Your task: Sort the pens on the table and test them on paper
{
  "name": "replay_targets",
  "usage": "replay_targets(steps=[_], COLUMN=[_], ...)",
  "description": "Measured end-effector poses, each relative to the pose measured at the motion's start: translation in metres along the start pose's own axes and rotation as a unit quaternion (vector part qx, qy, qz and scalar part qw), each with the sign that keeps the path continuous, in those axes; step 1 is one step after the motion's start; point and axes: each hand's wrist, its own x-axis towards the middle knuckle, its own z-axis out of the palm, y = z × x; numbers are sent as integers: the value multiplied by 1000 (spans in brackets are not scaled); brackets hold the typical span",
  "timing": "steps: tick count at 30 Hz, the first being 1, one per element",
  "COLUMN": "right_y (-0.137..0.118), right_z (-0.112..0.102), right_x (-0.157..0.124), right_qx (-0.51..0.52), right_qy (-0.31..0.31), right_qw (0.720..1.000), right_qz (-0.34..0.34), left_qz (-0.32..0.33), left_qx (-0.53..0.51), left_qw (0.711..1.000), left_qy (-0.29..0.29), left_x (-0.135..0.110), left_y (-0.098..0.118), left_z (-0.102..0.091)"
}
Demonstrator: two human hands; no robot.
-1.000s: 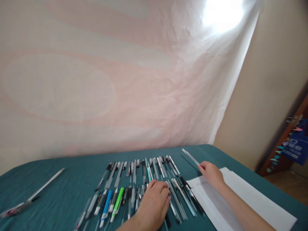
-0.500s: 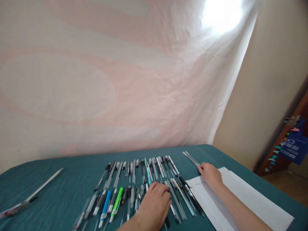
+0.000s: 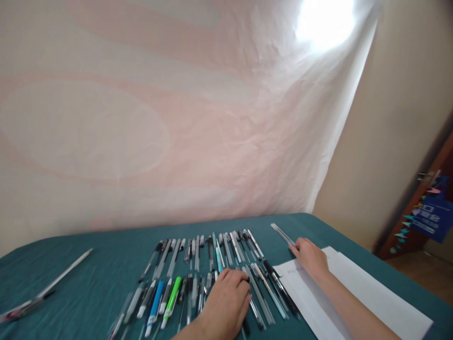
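My left hand [image 3: 229, 298] rests over the near row of pens, its fingers curled down. A dark tip shows beside its fingertips, but what lies under the palm is hidden. My right hand [image 3: 311, 257], above the paper's far left corner, pinches the near end of thin clear sticks [image 3: 282, 234], which look like pen tubes and point away to the left. Left of my left hand lie a green marker [image 3: 172, 301] and a blue marker [image 3: 155, 307]. Right of it are a pale pen [image 3: 271, 290] and a black pen [image 3: 282, 286].
A far row of clear, white and black pens [image 3: 175, 257] lies behind the near row. White paper sheets [image 3: 375, 295] cover the table's right side. At far left is a long white stick [image 3: 65, 273] with a reddish end. A pale cloth [image 3: 212, 118] hangs behind the green tabletop [image 3: 95, 293].
The clear sticks in my right hand have come closer together and shifted slightly to the right. My left hand and the rows of pens have stayed in place.
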Motion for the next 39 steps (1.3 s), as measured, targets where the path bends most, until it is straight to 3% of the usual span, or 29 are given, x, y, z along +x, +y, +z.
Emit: replay_targets(steps=[5,10,19,29,34,39], right_y=[-18,-53,-103,-102,-95,-89], right_z=[-9,-11,12,31,26,13], right_x=[-1,5,28,37,37,33], right_qx=[65,132,151,103,113,187], right_qy=[-23,-79,-124,-193,-198,-201], right_qw=[997,983,976,974,973,961], right_qz=[-36,-97,-101,-58,-29,-33], left_qz=[-42,-53,-44,-54,-46,-53], left_qx=[-16,-31,-25,-34,-32,-74], left_qw=[999,998,999,998,998,995], left_qy=[17,19,19,2,9,31], left_x=[0,0,0,0,1,0], left_y=[0,-1,-3,-4,-4,-4], left_z=[2,1,2,-1,1,2])
